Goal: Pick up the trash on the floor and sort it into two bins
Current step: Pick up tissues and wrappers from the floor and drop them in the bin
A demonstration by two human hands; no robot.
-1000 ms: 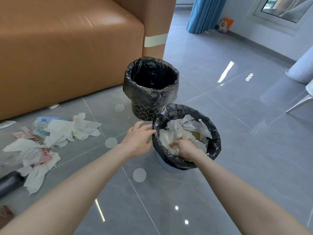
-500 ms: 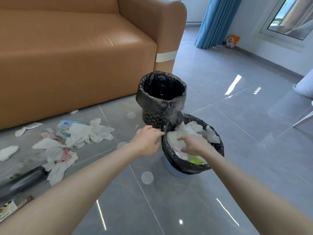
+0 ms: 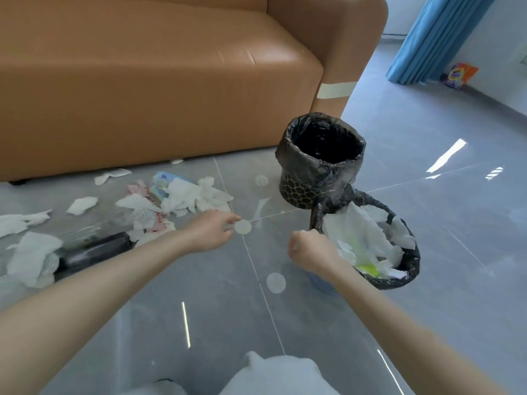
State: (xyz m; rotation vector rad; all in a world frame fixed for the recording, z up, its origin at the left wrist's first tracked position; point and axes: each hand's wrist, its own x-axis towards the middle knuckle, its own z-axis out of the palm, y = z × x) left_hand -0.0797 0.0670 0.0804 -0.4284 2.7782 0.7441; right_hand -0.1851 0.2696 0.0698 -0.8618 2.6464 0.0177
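Grey tiled floor (image 3: 399, 323) in front of a tan sofa (image 3: 156, 89), blue curtain (image 3: 433, 38) at the far right.

Head view only. Two bins with black liners side by side: far bin (image 3: 322, 163) dark inside, contents not visible; near bin (image 3: 370, 246) heaped with white paper, touching the far one. Right hand (image 3: 310, 253) now out of the near bin and just beside its rim, fingers loosely curled, apparently empty, though blur prevents certainty. A second ago buried in the paper there, so a deposit judged just finished. Left hand (image 3: 211, 230), earlier resting at the bin's rim, now swung away toward the litter, fingers relaxed, holding nothing visible.

Remaining trash well apart from the bins, to the left: crumpled tissues (image 3: 196, 195), printed wrappers (image 3: 151, 201), scattered paper scraps (image 3: 81, 205), a dark bottle (image 3: 94, 253) lying flat. Sorting far from done; next grab probably from the tissue pile nearest the left hand.
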